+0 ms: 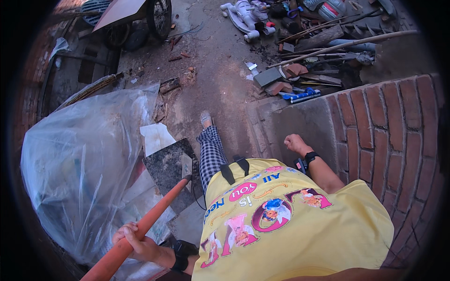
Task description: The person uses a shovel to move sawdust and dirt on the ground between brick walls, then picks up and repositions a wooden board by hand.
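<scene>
My left hand [129,239] is wrapped round the thick orange shaft of a long-handled tool [152,218]. The shaft slants up to a dark collar and a pale, flat blade [187,167], partly hidden, so its exact kind is unclear. That blade is over a dark speckled slab [168,164] beside my checked trouser leg. My right hand [296,143] hangs at my right side with curled fingers and nothing visible in it. It is nearest to the low brick wall [375,122]. Each wrist wears a dark band.
Clear plastic sheeting [79,164] covers a bulky heap at the left. A wheeled cart [126,16] stands at the far left. Sticks, bricks and scrap [314,51] are piled at the far right. Rubble lies scattered along the ground [201,70].
</scene>
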Action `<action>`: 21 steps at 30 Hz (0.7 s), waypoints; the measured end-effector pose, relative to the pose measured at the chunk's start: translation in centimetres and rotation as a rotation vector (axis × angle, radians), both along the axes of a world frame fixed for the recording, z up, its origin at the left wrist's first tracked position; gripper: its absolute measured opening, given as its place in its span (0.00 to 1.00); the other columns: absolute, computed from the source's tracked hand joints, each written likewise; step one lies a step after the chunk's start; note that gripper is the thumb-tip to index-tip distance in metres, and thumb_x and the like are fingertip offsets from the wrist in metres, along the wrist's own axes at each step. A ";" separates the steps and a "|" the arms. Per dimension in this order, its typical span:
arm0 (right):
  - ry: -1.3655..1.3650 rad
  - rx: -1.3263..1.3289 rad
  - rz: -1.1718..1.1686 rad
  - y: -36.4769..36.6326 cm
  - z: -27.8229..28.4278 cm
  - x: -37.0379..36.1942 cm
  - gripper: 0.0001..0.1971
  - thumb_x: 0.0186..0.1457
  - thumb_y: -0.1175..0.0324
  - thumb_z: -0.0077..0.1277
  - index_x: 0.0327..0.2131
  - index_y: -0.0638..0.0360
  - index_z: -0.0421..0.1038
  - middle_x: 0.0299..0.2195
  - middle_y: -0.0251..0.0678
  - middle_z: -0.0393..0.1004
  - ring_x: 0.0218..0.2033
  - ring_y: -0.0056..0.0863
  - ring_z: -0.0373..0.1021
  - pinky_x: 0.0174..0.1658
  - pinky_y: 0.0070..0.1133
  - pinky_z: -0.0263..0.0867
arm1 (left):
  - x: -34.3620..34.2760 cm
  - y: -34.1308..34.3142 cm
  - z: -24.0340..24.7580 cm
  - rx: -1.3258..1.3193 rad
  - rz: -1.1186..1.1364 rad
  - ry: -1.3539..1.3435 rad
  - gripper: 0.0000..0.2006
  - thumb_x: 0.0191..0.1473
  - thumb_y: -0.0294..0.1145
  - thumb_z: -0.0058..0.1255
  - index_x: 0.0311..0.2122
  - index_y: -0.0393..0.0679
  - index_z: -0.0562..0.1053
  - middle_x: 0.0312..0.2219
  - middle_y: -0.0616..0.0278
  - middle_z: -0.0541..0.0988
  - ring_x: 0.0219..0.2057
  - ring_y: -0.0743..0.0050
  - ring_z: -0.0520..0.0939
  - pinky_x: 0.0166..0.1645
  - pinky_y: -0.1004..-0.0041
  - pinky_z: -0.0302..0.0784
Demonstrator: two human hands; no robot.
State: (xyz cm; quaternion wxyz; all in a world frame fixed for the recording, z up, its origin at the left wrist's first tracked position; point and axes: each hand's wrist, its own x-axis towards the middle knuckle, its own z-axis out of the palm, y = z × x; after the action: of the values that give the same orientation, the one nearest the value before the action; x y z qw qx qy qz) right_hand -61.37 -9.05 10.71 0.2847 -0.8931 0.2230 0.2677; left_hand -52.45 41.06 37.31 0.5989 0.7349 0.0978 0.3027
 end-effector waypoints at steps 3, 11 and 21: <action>-0.054 0.025 -0.106 -1.6 -2.1 3.8 0.07 0.43 0.72 0.44 0.24 0.63 0.71 0.18 0.38 0.72 0.20 0.25 0.70 0.28 0.22 0.65 | 8.2 -1.9 -1.7 -0.010 -0.091 -0.009 0.07 0.42 0.19 0.44 0.23 0.41 0.59 0.16 0.63 0.63 0.19 0.76 0.67 0.27 0.76 0.66; 0.123 0.269 -0.665 -3.1 -3.4 10.9 0.03 0.39 0.75 0.48 0.21 0.61 0.72 0.16 0.35 0.72 0.17 0.21 0.68 0.24 0.19 0.65 | 31.0 -9.4 -4.8 -0.081 -0.281 0.043 0.08 0.42 0.18 0.44 0.23 0.41 0.59 0.16 0.63 0.64 0.18 0.76 0.67 0.26 0.78 0.67; 0.411 0.172 -0.796 -6.9 -4.7 18.7 0.03 0.36 0.75 0.49 0.18 0.61 0.72 0.18 0.37 0.72 0.17 0.22 0.68 0.20 0.19 0.64 | 55.4 -21.6 -4.7 -0.061 -0.488 -0.061 0.09 0.41 0.19 0.47 0.25 0.41 0.59 0.18 0.62 0.64 0.18 0.78 0.67 0.26 0.78 0.68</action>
State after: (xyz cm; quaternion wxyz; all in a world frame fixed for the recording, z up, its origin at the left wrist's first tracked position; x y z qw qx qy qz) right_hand -42.65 -15.96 5.97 0.3883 -0.6392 0.5779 0.3267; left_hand 2.93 19.48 32.57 0.6787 0.7091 -0.0917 0.1677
